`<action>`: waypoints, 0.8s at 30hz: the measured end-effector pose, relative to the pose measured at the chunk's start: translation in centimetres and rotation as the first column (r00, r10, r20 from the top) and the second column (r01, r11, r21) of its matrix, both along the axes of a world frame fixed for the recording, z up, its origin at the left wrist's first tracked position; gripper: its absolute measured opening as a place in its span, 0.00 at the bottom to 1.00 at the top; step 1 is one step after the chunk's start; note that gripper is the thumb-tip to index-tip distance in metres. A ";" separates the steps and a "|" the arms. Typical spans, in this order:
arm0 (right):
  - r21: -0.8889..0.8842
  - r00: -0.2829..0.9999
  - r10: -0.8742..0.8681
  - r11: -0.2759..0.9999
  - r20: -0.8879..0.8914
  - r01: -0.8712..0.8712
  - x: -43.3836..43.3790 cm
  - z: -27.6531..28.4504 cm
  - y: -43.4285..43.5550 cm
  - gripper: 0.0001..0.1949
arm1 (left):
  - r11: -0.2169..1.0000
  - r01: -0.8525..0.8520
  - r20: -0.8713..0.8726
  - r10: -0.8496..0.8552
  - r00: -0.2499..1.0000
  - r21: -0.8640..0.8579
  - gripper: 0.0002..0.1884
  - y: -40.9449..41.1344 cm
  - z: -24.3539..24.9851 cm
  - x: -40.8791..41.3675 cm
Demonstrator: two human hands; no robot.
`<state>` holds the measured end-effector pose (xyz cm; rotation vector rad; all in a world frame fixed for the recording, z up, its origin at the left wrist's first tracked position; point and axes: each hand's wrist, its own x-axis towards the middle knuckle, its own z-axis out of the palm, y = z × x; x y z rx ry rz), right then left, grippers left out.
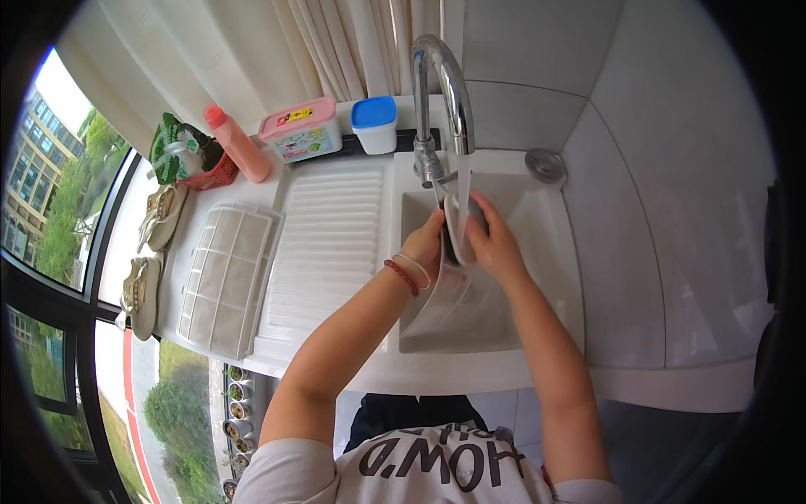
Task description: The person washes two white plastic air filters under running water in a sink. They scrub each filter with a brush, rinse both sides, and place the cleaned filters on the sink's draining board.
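Note:
Over the white sink basin (548,283), both of my hands are close together under the running tap. My left hand (423,244), with two bracelets at the wrist, grips the edge of a thin, curved translucent panel (450,293) that dips into the basin. It looks like a mesh filter screen. Pressed close to it, a pale rounded object (454,228) with a grey back is held in my right hand (496,247); it may be a scrubbing brush, but blur and fingers hide much of it. Water (464,179) from the chrome faucet (441,82) falls onto this object.
Left of the basin is a ribbed drainboard (327,252), with a gridded mesh filter (220,277) beyond it. Along the back stand a blue-lidded tub (374,126), a pink-lidded box (302,129), a pink bottle (238,143) and a red basket (214,174). Shoes (141,293) sit by the window.

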<state>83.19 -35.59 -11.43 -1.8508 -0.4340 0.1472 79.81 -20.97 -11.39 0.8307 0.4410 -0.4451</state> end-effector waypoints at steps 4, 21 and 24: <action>-0.033 0.988 0.100 0.995 0.115 -0.097 -7.2 -1.8 -2.0 0.26 | 0.972 -0.192 0.157 0.170 0.973 0.138 0.26 0.8 -2.9 1.3; -0.111 0.997 -0.025 0.993 0.075 0.033 -0.1 -3.4 -1.1 0.26 | 0.494 0.417 0.070 -0.705 0.706 0.763 0.33 4.9 -1.3 -10.1; -0.108 0.998 0.007 0.994 0.069 0.001 -0.2 -3.2 -1.3 0.26 | 0.570 0.505 -0.020 -0.650 0.759 0.649 0.28 3.9 0.4 -10.1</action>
